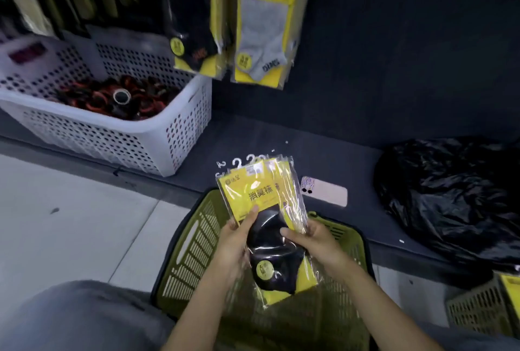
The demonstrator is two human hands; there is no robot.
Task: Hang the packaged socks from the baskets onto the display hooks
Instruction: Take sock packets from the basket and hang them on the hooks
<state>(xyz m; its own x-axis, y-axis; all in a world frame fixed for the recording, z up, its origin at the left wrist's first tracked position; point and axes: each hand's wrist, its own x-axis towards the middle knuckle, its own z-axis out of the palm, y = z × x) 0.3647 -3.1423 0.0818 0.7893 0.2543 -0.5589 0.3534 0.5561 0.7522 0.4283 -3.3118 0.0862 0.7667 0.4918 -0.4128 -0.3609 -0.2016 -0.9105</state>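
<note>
Dark ledge (pixel 323 159), white basket (pixel 157 131), phone (pixel 327 193), black bag (pixel 450 190), sock packs (pixel 253 196)

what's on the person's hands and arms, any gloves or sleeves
Both are bare: the left hand and right hand wear no gloves, and no ring, watch or bracelet shows. The forearms are uncovered down to the frame edge; no sleeve is in view.

The hanging sock packs (pixel 264 27) run off the top edge, hooks out of sight, print smeared. The white basket (pixel 157 128) is cut at the left; its dark contents (pixel 92 97) are too blurred to name. The stack of packs (pixel 253 196) hides the fingers of the left hand (pixel 233 249). The black bag (pixel 450 196) runs off the right.
</note>
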